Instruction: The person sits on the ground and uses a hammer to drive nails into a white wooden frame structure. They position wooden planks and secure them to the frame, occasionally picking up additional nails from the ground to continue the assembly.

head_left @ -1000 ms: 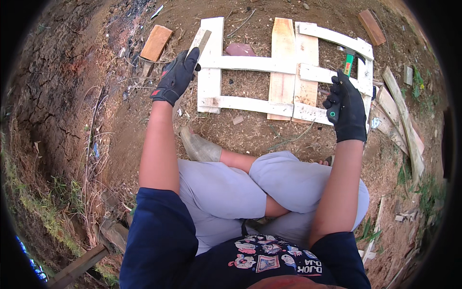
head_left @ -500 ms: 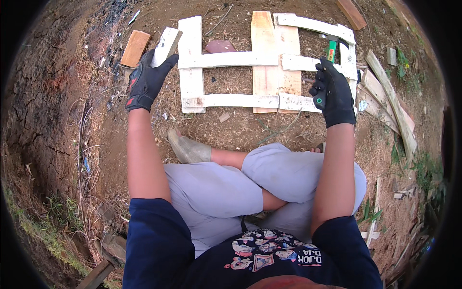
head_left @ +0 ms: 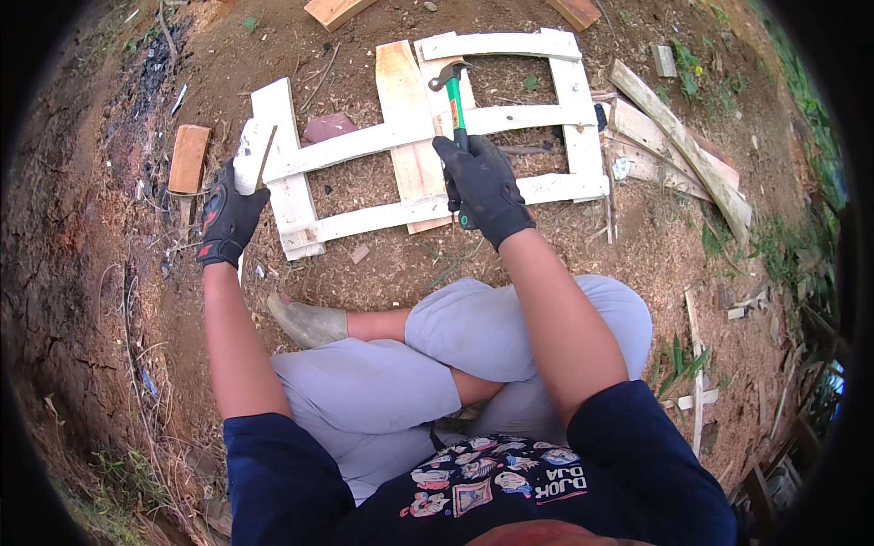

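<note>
My left hand (head_left: 229,218), in a black glove, is wrapped round a short white-faced wood block (head_left: 248,155) beside the left end of a slatted wooden frame (head_left: 355,146). The block appears to be against the frame's left upright; whether they touch I cannot tell. My right hand (head_left: 490,189), also gloved, grips a claw hammer (head_left: 454,102) by its green and black handle. Its dark metal head points away from me, above the middle boards of the frame. The frame lies flat on the ground, made of pale uprights and white-faced crosspieces.
An orange-brown wood block (head_left: 189,156) lies left of the frame, and another block (head_left: 339,11) beyond it. Long loose planks (head_left: 678,146) are piled at the right. A reddish flat piece (head_left: 330,127) shows through the frame. My crossed legs (head_left: 364,378) are close in front.
My right hand has carried the hammer left, from the frame's right end to its middle. My left hand still holds the block, now lower beside the left upright. The whole view has shifted and turned.
</note>
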